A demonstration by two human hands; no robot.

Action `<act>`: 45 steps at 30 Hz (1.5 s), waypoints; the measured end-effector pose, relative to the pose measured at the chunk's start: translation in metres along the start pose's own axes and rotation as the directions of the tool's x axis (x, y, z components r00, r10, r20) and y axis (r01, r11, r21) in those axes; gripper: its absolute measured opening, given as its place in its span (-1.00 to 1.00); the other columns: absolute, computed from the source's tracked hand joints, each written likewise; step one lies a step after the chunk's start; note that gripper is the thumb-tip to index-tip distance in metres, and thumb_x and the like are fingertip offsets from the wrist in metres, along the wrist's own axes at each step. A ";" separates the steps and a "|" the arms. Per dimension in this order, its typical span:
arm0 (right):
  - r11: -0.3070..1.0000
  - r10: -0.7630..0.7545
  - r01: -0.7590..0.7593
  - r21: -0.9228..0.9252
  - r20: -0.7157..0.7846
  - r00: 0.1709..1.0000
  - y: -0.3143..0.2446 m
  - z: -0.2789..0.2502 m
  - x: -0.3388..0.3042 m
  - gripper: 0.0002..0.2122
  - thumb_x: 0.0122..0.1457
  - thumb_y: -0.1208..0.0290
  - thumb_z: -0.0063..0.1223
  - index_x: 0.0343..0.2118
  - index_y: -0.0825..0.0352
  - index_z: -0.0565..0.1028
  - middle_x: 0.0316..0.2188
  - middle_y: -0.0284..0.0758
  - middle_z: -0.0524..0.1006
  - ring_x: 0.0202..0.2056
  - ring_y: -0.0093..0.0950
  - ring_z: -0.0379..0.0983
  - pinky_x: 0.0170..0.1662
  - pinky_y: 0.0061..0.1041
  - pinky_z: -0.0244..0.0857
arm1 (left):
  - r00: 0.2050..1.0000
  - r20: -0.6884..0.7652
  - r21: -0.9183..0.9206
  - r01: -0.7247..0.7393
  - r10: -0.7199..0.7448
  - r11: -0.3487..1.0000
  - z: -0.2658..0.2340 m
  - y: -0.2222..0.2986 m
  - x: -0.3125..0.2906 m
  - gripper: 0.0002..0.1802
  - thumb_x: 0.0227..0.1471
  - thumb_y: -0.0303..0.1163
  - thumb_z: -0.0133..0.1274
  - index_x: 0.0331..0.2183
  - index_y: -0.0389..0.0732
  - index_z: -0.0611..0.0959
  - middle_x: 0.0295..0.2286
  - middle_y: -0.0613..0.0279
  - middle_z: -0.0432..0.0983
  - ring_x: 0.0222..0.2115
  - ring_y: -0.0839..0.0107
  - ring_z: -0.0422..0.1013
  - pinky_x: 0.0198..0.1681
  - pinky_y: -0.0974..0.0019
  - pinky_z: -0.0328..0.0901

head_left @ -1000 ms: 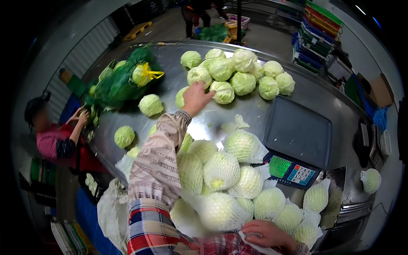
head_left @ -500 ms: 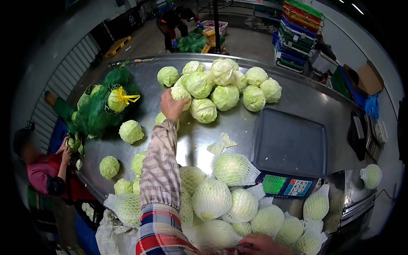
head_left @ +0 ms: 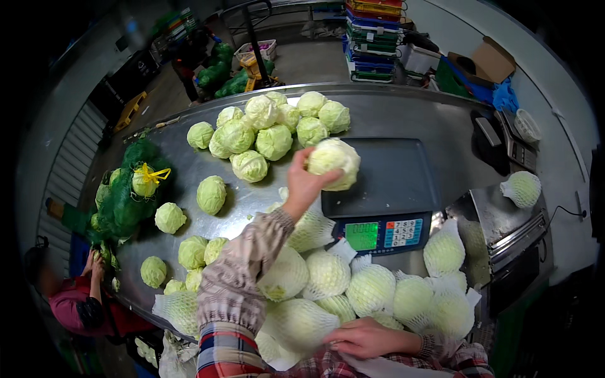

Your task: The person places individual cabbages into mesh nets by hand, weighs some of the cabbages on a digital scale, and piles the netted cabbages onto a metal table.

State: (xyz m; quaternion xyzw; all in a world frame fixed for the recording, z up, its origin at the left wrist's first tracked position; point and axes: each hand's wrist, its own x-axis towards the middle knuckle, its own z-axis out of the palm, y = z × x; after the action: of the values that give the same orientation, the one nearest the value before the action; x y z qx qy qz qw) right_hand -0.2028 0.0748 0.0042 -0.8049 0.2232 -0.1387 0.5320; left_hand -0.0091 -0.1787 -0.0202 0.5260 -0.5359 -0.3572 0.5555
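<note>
My left hand [head_left: 313, 178] grips a pale green cabbage [head_left: 334, 165], lifted over the left edge of the grey scale platform [head_left: 391, 173]. Low in the view, my right hand [head_left: 365, 338] is closed in front of my body, with a white foam net [head_left: 384, 365] hanging from it; its fingertips are partly hidden. Beyond it lie several cabbages in white foam nets [head_left: 372, 288], crowded along the table's near edge. Bare cabbages [head_left: 236, 135] sit in a heap at the far side, and a few others [head_left: 169, 218] stand loose to the left.
A green mesh sack [head_left: 129, 201] of cabbages with a yellow tie lies on the left of the metal table. A co-worker [head_left: 75, 296] handles a cabbage there. The scale's keypad [head_left: 403, 233] faces me. One netted cabbage [head_left: 522, 189] sits far right; stacked crates [head_left: 373, 44] stand behind.
My left hand has taken a cabbage from the heap and carried it right to the scale. My right hand has come further into view. The view has swung right.
</note>
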 end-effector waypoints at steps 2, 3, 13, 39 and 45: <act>0.993 -0.114 0.117 0.028 -0.077 0.990 -0.002 0.008 -0.007 -0.81 0.14 0.45 -0.05 -0.18 0.21 0.49 -0.44 -0.29 0.50 -0.41 -0.35 0.46 -0.39 -0.48 0.32 | 0.999 0.022 0.028 -0.030 0.030 0.999 0.023 -0.014 -0.011 -0.12 -0.41 -0.22 0.41 -0.06 -0.38 0.36 -0.25 0.01 0.46 -0.24 0.30 0.43 -0.19 0.34 0.36; 0.985 -0.147 0.157 0.074 -0.125 0.981 -0.005 0.010 -0.009 -0.81 0.13 0.48 -0.04 -0.18 0.22 0.49 -0.46 -0.29 0.50 -0.44 -0.36 0.45 -0.40 -0.50 0.31 | 0.998 0.043 0.050 -0.040 0.038 0.998 0.031 -0.017 -0.018 -0.12 -0.40 -0.20 0.40 -0.06 -0.39 0.36 -0.25 0.00 0.46 -0.25 0.29 0.43 -0.18 0.33 0.36; 0.954 0.145 0.100 0.283 -0.726 0.672 -0.007 -0.023 -0.044 -0.85 0.18 0.58 -0.10 -0.20 0.38 0.43 -0.45 -0.41 0.49 -0.47 -0.73 0.33 -0.39 -0.73 0.24 | 0.884 0.326 0.343 -0.441 0.335 0.829 0.004 0.098 -0.165 -0.39 -0.06 -0.31 0.15 0.03 -0.27 0.36 0.05 -0.18 0.20 0.08 0.17 0.18 0.08 0.17 0.10; 0.247 0.097 0.134 0.960 -0.162 0.982 0.022 -0.114 0.022 -0.70 0.14 0.35 0.02 -0.09 0.36 0.40 -0.21 -0.34 0.50 -0.21 -0.53 0.44 -0.12 -0.54 0.31 | 0.735 0.600 -0.403 0.620 -0.317 0.673 0.002 0.099 -0.171 -0.64 0.07 -0.30 0.00 -0.12 -0.29 0.45 -0.14 0.19 0.41 -0.15 0.51 0.32 -0.06 0.43 0.19; 0.142 0.232 0.506 0.850 -0.526 0.818 0.049 -0.107 0.006 -0.70 0.07 0.58 -0.11 -0.09 0.51 0.37 -0.19 -0.17 0.49 -0.20 -0.38 0.48 -0.10 -0.50 0.36 | 0.873 0.434 -0.717 0.485 -0.223 0.501 -0.018 0.096 -0.155 -0.88 -0.03 -0.51 0.07 -0.36 -0.25 0.49 -0.44 0.20 0.54 -0.43 0.52 0.45 -0.30 0.41 0.34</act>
State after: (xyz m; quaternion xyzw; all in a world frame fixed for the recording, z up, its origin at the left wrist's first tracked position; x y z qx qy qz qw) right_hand -0.2575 -0.0300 0.0016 -0.2012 0.1390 -0.5232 0.8164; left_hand -0.0339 -0.0079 0.0410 0.2564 -0.2667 -0.7394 0.5625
